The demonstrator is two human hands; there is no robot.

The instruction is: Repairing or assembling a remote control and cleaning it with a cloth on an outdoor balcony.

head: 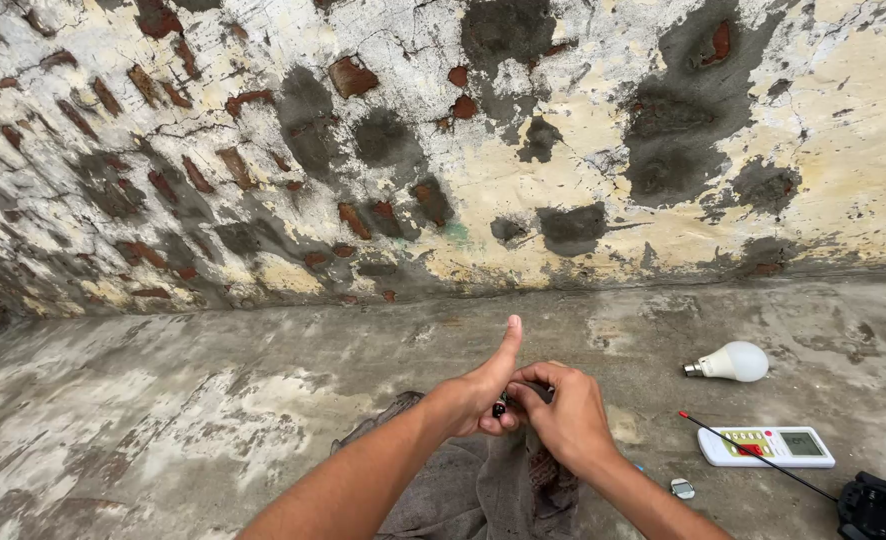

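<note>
Both hands meet at centre, left hand [483, 395] thumb up, right hand [563, 410] pinched on a small dark part [508, 402] between them; fitting looks underway, steady fingertip alignment needed; bulb [731, 361] at three o'clock.

To our right on the concrete floor, white rectangular handheld meter [766, 446], small grey-green screen [802, 444], yellow-and-red label panel [748, 443].

Bare concrete floor [163, 400] lay open to the left of both hands, right up to the crumbling brick wall [383, 150]. To the right, passage was cluttered: a white bulb [733, 361], a white meter [768, 446] with its thin probe lead [753, 455], and a black object [878, 508] at the edge.
</note>
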